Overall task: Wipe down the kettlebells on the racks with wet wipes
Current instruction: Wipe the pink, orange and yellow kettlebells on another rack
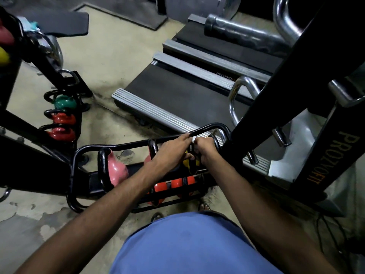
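Risk first: the wet handle could slip and the yellow kettlebell point(186, 163) tip, pinching fingers vs the rack point(122, 144) rail at its 12 o'clock. Right hand point(205, 150) was curled round the handle w/ the white wipe point(193, 139) bunched in it. Left hand point(171, 150) curled on the same handle from 9 o'clock, prob. steadying. Rack's top tier held a pink kettlebell point(116, 172) at the 9 o'clock end and the yellow one at 3 o'clock. Lower tier, toward 6 o'clock, held orange kettlebells point(161, 187).

Single head-worn view, looking steeply down and forward, close above the rack point(122, 144)
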`<state>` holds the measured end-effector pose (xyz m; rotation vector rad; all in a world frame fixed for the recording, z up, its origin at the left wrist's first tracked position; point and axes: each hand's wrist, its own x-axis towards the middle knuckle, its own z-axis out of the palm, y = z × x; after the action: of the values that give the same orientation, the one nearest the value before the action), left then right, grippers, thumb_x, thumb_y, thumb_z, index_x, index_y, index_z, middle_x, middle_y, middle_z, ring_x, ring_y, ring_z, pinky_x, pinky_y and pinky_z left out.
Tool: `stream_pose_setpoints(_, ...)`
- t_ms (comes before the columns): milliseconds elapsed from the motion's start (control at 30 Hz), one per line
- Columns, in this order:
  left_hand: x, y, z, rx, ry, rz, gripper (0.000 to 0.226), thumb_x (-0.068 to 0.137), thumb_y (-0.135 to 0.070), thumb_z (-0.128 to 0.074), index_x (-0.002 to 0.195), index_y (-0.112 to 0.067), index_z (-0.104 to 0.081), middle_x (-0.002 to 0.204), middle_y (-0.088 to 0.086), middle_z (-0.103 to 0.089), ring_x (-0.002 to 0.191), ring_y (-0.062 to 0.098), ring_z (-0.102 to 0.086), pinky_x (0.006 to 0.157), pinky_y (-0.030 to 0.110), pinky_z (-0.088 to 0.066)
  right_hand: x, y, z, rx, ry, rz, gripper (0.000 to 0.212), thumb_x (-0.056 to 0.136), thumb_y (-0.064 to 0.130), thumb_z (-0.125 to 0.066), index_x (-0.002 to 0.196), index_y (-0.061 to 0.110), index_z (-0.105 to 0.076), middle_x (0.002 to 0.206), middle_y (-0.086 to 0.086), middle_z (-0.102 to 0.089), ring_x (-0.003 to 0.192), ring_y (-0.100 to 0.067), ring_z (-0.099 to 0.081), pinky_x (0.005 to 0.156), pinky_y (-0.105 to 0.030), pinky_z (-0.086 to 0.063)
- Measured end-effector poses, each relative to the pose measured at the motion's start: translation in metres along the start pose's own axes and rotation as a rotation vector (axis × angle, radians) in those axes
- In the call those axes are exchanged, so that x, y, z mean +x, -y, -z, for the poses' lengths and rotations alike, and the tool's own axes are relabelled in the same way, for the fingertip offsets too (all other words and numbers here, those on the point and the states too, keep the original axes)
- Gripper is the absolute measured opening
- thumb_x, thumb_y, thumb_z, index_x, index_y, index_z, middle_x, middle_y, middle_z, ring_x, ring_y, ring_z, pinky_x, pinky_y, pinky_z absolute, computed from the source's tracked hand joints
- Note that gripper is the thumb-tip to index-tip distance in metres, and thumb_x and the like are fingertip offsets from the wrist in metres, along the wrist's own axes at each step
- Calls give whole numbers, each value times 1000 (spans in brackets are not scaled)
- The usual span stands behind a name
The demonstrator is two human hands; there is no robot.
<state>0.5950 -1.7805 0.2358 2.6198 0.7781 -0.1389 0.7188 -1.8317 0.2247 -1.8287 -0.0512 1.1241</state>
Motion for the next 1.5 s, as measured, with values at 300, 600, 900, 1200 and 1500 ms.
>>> stream_pose_setpoints(300,-54,-40,-16,80,-134,-48,29,99,-16,-56,126,-7,-61,140,11,-55,100,34,-65,83,45,-49,7,17,-3,-841,-103,461,16,87,25,-59,88,20,-73,96,-7,-75,94,-31,-67,74,-33,-45)
stream_pose_setpoints(600,-58,-39,-32,65,-138,-19,14,92,-14,-65,103,-6,-66,106,13,-61,95,34,-62,80,46,-51,-15,30,3,-1509,145,845,23,92,32,-61,108,21,-73,115,-7,-60,105,-37,-66,79,-40,-46)
stream_pose_setpoints(900,-62,-42,-36,-39,-168,-65,62,93,-27,-68,147,-4,-49,160,16,-41,134,33,-53,113,37,-41,-27,-24,58,-880,-29,725,29,87,53,-58,96,27,-68,88,5,-73,89,-24,-70,73,-36,-53)
stream_pose_setpoints(1200,-35,-80,-43,-370,-188,-16,48,95,-34,-70,136,-11,-58,144,7,-56,129,26,-55,98,41,-51,11,24,74,-1201,-232,1039,10,95,20,-57,95,14,-64,100,-9,-60,98,-31,-57,70,-40,-49)
stream_pose_setpoints(1500,-4,-100,-77,-131,-214,-83,85,83,-13,-75,156,-16,-32,154,13,-37,125,34,-53,97,46,-53,25,57,52,-1662,107,847,21,89,3,-51,103,7,-67,104,-16,-69,94,-40,-69,71,-39,-51)
